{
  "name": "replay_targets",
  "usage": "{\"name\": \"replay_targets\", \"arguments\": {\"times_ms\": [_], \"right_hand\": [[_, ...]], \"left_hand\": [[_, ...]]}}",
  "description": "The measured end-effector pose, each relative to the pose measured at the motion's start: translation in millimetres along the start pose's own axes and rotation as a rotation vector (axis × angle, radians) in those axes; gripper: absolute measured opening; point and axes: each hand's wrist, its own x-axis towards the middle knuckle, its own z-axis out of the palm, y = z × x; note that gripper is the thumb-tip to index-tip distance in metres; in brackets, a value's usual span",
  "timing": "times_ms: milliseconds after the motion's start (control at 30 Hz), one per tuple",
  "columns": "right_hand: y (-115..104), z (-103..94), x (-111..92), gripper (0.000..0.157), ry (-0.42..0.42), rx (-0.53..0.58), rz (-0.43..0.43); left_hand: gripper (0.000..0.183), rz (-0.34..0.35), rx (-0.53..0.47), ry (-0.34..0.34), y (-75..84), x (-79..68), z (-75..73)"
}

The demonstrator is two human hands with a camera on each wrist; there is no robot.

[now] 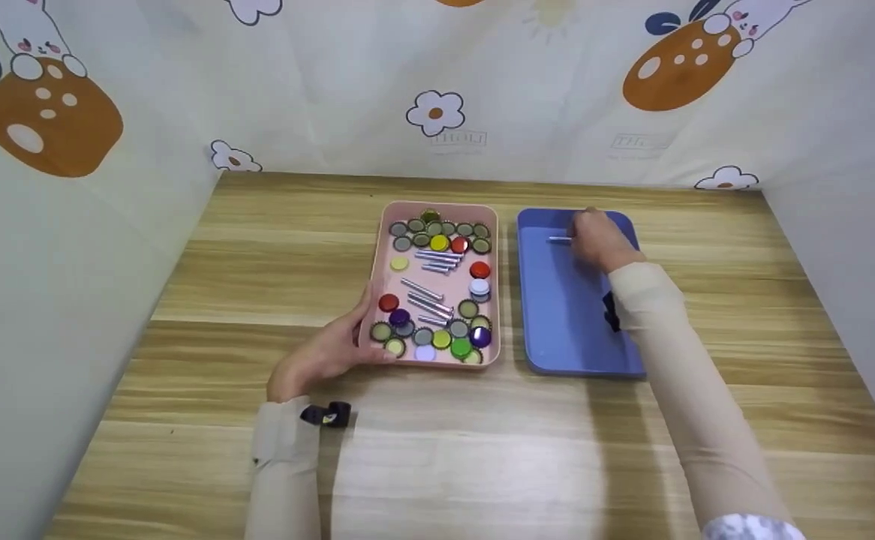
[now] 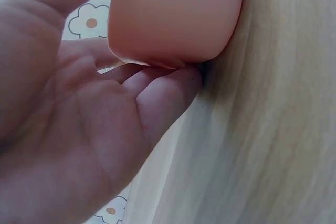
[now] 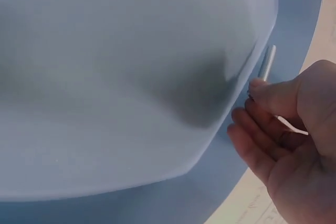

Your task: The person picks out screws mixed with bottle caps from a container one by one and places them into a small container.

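On the worktop (image 1: 437,450), the pink tray (image 1: 456,283) is sitting beside the blue tray (image 1: 561,315). Your left hand (image 1: 332,346) is gripping the pink tray's near left corner, fingers curling round it; your right hand (image 1: 601,240) is pinching a metal rod (image 3: 268,62) in its fingers at the blue tray's far end. You seem to be setting the rod down; the next move likely calls for easing that pinch.
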Motion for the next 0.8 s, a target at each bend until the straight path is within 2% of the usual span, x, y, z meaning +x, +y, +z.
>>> {"name": "replay_targets", "arguments": {"times_ms": [533, 800], "right_hand": [[4.1, 2.6, 5.2, 0.020, -0.022, 0.036, 0.013], [9.3, 3.5, 4.8, 0.016, 0.011, 0.062, -0.038]], "left_hand": [[0.115, 0.019, -0.009, -0.005, 0.5, -3.5, -1.0], [0.117, 0.021, 0.020, 0.003, -1.5, -1.9, -1.2]]}}
